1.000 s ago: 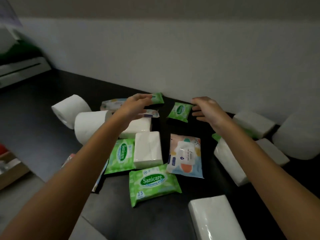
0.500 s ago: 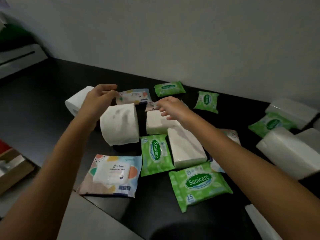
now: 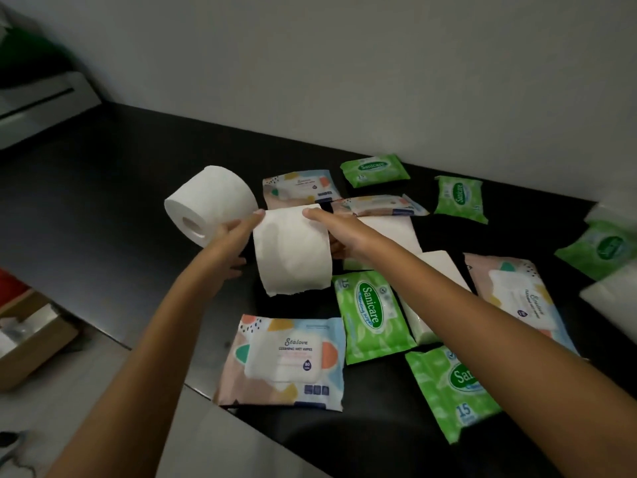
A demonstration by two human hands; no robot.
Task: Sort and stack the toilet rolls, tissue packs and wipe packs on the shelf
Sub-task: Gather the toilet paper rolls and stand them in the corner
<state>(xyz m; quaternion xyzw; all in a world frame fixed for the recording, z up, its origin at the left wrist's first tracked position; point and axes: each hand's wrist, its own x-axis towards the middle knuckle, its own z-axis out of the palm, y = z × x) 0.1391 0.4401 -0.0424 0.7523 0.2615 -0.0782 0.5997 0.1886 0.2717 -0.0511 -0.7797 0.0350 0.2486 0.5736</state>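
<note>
The surface is a dark, matte shelf top [image 3: 103,188] set against a plain pale wall [image 3: 344,63]. Off its left edge, below, a cardboard box [image 3: 31,343] stands on a light floor.

The left hand [image 3: 231,244] and right hand [image 3: 341,232] clasp one toilet roll [image 3: 293,250] between them. Straight fingers press on each end, so it is held by squeezing, not by curled fingers. Whether it is lifted or touches the shelf cannot be told.

There are two toilet rolls; the second roll [image 3: 210,205] lies just left of the grip, behind the left hand.

Five green Sanicare packs [image 3: 374,169] [image 3: 460,198] [image 3: 374,313] [image 3: 451,388] [image 3: 606,248] lie right of and beyond the grip.

Four pastel wipe packs [image 3: 286,360] [image 3: 300,188] [image 3: 379,203] [image 3: 517,298] lie nearer than, behind and right of it.

Four white tissue packs [image 3: 389,229] [image 3: 434,291] [image 3: 610,294] [image 3: 613,208] lie to its right, the far two blurred.
</note>
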